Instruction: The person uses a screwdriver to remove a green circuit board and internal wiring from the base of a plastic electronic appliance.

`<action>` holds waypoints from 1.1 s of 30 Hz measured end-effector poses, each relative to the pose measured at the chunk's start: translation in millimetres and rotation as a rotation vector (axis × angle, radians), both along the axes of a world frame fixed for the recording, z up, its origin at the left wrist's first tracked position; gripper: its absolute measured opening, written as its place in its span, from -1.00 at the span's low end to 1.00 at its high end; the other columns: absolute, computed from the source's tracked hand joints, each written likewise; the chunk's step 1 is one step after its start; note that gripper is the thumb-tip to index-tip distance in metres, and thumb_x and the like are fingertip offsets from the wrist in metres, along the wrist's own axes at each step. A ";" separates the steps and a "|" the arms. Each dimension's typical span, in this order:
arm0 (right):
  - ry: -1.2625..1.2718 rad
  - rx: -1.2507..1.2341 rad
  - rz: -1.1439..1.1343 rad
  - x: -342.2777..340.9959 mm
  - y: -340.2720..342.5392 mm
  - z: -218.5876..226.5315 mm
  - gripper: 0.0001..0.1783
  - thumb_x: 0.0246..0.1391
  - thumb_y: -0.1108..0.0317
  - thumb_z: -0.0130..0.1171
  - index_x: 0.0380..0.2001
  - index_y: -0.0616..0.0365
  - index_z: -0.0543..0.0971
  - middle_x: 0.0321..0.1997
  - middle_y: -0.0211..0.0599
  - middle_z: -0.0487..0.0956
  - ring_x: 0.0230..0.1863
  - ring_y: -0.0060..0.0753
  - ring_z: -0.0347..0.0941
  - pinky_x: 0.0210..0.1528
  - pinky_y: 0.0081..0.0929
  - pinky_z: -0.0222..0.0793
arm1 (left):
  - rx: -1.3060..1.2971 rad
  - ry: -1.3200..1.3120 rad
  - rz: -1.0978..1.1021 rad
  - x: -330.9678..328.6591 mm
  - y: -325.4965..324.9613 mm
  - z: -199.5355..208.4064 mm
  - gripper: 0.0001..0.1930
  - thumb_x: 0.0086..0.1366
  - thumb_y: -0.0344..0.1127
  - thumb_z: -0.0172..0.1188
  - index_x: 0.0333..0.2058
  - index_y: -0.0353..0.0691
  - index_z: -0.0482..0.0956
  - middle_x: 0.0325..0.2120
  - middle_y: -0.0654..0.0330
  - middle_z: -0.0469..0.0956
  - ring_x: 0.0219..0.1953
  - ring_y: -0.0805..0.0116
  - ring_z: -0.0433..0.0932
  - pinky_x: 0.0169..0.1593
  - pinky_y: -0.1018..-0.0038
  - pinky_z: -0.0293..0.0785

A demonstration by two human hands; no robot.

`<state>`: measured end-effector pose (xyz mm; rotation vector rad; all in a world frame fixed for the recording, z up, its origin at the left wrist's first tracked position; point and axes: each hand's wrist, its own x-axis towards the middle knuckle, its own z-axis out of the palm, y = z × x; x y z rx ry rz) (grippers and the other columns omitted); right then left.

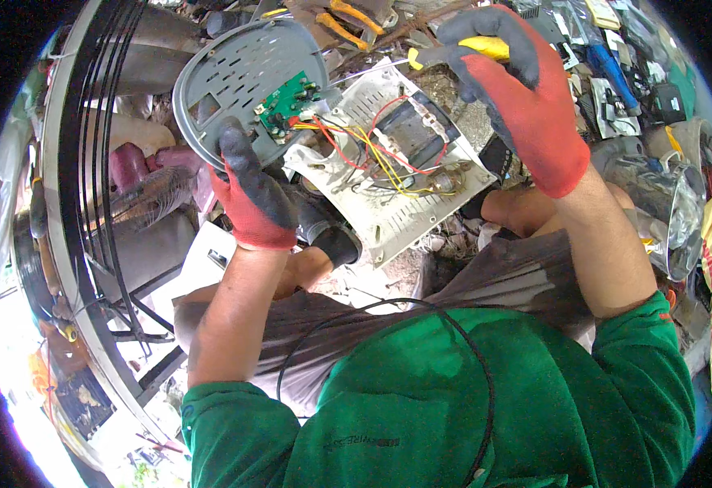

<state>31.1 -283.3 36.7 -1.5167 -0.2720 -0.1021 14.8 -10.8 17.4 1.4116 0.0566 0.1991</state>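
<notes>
My left hand (pixel 252 195), in a red and black work glove, is closed on the lower edge of a grey plastic cover (pixel 246 69) with slots, holding it tilted. A green circuit board (pixel 287 102) sits on the cover's inner side. Red, yellow and black wires (pixel 372 150) run from it into an open off-white casing (pixel 404 215), which holds a dark boxy part (pixel 417 134). My right hand (pixel 535 114), gloved alike, is closed around the yellow handle of a screwdriver (pixel 486 47). Its thin shaft points left toward the board; whether the tip touches is unclear.
A metal frame with black bars (pixel 100 163) stands at the left. Orange-handled pliers (pixel 344 24) lie at the top. Packaged parts and a blue tool (pixel 614 77) crowd the upper right, above a clear plastic bag (pixel 677 203). A black cable (pixel 470 342) loops across my shirt.
</notes>
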 end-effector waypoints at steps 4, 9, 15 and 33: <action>0.096 0.072 -0.009 -6.0 1.9 6.3 -0.82 0.14 0.43 0.13 -0.18 0.21 0.46 -0.18 -0.36 0.49 -0.14 -0.59 0.44 -0.11 -0.57 0.37 | 0.120 -0.077 0.097 4.2 -0.3 -3.1 -0.31 0.34 0.08 0.13 0.30 -0.15 0.18 0.15 0.06 0.39 0.04 0.18 0.52 -0.01 0.30 0.57; -0.087 -0.228 -0.100 -2.0 -5.5 0.8 -0.75 0.07 0.38 0.18 -0.18 0.21 0.47 -0.32 -0.23 0.52 -0.25 -0.46 0.49 -0.20 -0.43 0.40 | 0.144 -0.046 0.052 13.1 7.3 -9.4 -0.26 0.34 0.22 0.05 0.31 -0.13 0.16 0.19 0.06 0.34 0.14 0.11 0.44 0.08 0.19 0.49; -0.337 -0.403 -0.265 -3.4 -1.3 -4.9 -0.70 -0.01 0.32 0.19 -0.25 0.26 0.42 -0.40 0.04 0.49 -0.33 0.06 0.49 -0.29 -0.17 0.39 | 0.007 0.062 -0.053 16.8 17.5 -25.2 -0.09 0.23 0.40 0.04 0.33 -0.18 0.12 0.23 0.03 0.31 0.19 0.04 0.39 0.09 0.11 0.49; 0.490 0.920 0.044 18.2 1.9 -56.7 -0.72 0.17 0.37 0.19 -0.07 0.22 0.50 -0.14 -0.18 0.60 -0.15 -0.16 0.59 -0.03 -0.22 0.54 | -0.082 0.107 -0.094 25.4 10.7 -19.5 -0.14 0.26 0.35 0.03 0.33 -0.13 0.12 0.24 0.01 0.29 0.22 -0.02 0.36 0.14 -0.02 0.47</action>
